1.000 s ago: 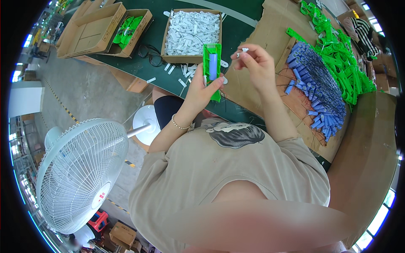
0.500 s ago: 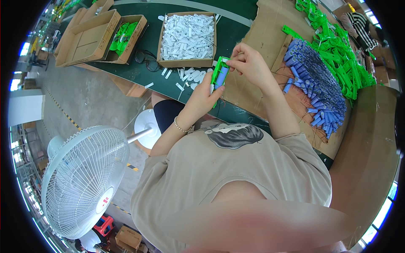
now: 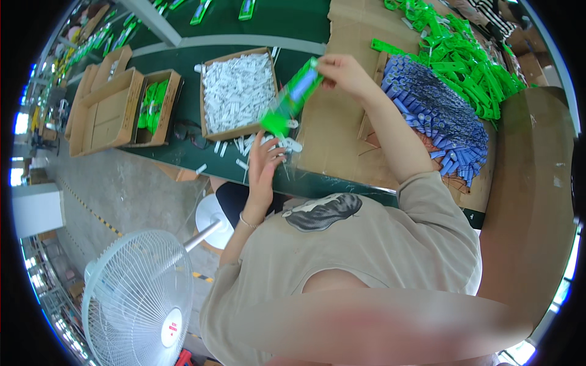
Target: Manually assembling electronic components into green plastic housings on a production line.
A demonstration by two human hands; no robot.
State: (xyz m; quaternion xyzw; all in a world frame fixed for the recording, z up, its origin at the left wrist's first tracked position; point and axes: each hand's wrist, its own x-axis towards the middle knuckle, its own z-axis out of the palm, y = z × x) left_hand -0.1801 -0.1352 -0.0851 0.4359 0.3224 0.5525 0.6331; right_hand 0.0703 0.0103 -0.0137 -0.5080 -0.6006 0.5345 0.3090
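My right hand (image 3: 345,74) pinches the upper end of a green plastic housing (image 3: 282,114). A blue cylindrical cell (image 3: 303,87) lies inside it. The housing slants down to the left above the table, blurred by motion. Just below its lower end is my left hand (image 3: 264,169), fingers spread and gripping nothing; whether a fingertip touches the housing I cannot tell. Close by, small white plastic pieces (image 3: 293,146) lie on the green table. Behind them stands a cardboard box (image 3: 235,132) full of white strips (image 3: 238,88).
To the right lie a heap of blue wired cells (image 3: 448,125) and a pile of green housings (image 3: 473,76). Shallow cardboard boxes (image 3: 104,113) and dark glasses (image 3: 190,131) are at left. Finished-looking green units (image 3: 246,9) lie beyond a grey rail (image 3: 244,39). A fan (image 3: 137,299) stands lower left.
My left hand has let go of the green housing and opened. The right hand has moved the housing forward and left, away from my body. The view has shifted, showing more of the far table.
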